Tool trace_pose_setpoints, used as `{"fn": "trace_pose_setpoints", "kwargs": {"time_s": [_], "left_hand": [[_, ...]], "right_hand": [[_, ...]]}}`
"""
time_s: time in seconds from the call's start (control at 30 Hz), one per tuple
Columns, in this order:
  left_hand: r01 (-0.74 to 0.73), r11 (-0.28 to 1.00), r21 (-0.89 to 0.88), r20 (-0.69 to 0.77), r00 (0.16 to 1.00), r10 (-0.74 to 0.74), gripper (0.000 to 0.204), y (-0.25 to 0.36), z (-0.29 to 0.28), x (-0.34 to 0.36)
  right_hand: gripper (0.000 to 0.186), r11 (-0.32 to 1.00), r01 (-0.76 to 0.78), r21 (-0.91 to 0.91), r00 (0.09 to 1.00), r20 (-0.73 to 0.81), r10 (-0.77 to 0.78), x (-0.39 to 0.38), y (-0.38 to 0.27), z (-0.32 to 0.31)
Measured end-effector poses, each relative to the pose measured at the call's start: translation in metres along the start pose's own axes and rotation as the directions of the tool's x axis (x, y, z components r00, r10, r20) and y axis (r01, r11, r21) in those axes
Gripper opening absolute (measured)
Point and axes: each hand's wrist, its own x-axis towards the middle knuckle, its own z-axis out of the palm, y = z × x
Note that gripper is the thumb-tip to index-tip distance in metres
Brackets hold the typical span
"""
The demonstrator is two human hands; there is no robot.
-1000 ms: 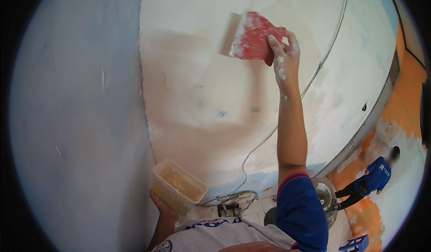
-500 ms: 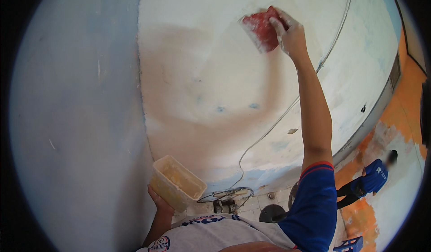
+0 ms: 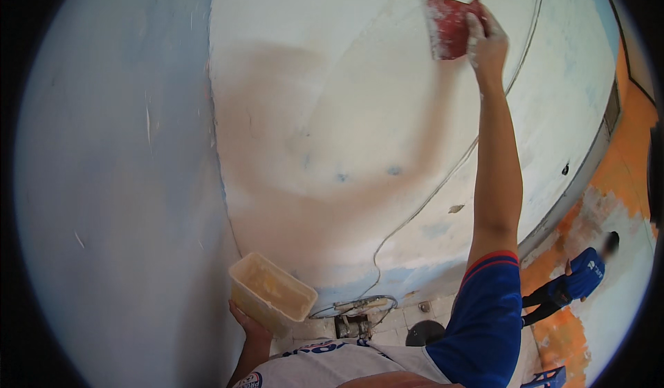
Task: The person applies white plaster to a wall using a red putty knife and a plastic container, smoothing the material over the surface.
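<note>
My right hand, whitened with putty, is raised high against the white wall. Its fingers pinch the edge of a red putty spreader, which is smeared with white and lies against or very close to the wall surface. Low on the left, my left hand supports a translucent rectangular plastic tub from its side and underneath, with some fingers hidden. Pale putty coats the inside of the tub, which tilts slightly near the wall corner.
A thin cable runs down the white wall to coiled wires near the floor. A blue-grey wall adjoins on the left. On the floor are a dark round container and a blue stool-like object. A person in blue stands at right.
My right hand has moved the spreader right and slightly up along the wall, turning it more upright. The tub in my left hand has shifted slightly down.
</note>
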Motion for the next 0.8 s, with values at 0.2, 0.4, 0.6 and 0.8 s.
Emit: {"fn": "trace_pose_setpoints", "kwargs": {"time_s": [0.2,0.4,0.6,0.8], "left_hand": [[-0.074,0.997,-0.021,0.067,0.995,0.075,0.083,-0.002,0.004,0.011],[-0.114,0.993,0.013,0.007,0.993,0.114,0.083,-0.009,0.013,0.021],[-0.15,0.988,-0.019,0.062,0.987,0.151,0.081,-0.016,0.033,0.041],[-0.107,0.994,-0.037,0.045,0.993,0.108,0.081,-0.033,0.03,0.062]], "right_hand": [[0.032,0.991,0.13,-0.041,0.935,0.338,-0.109,-0.07,-0.04,0.028],[0.033,0.999,0.046,0.011,0.996,-0.077,-0.045,0.008,-0.012,0.001],[0.03,0.974,0.222,-0.041,0.94,0.275,-0.202,-0.06,-0.036,0.02],[0.032,0.999,0.05,-0.009,0.988,-0.149,-0.051,0.009,-0.011,-0.006]]}}
